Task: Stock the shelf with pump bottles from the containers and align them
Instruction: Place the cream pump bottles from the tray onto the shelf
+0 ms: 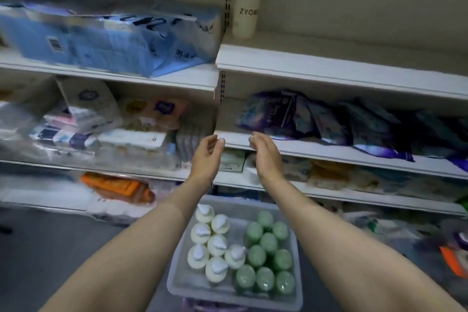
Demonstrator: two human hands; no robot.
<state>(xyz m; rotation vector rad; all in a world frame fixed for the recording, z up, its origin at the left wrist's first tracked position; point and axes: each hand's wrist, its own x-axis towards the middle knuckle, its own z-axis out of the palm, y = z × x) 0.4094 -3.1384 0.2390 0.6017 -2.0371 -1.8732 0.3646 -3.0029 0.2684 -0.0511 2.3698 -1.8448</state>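
Broadly, the shelving (329, 63) filled the view, two bays side by side divided by a slotted upright. Four shelf levels showed in the right bay. Its top shelf carried one white pump bottle (247, 5), upright at the far left beside the upright, lettered "ZYON" as far as could be read. The level below held a heap of dark purple packets (316, 119), too blurred to count. On the left bay's top shelf lay one big blue wrapped pack (109, 38), tilted, with mixed tissue packs under it and one orange packet (119, 185) lower still.

Below the shelves, on the floor, stood one clear plastic bin (235, 286). Inside it stood two groups of bottles, all upright. The cream pump bottles (215, 243) took the left half, eight of them, in a loose cluster with white pump heads. The green bottles (268, 256) took the right half, about eleven, packed in close rows; the blur made that count uncertain.

Both bare forearms reached up over the bin. The left hand (206, 157) and the right hand (266, 157) were raised in front of the shelf edge, palms turned toward each other with a gap between them, fingers loosely curved and holding nothing.
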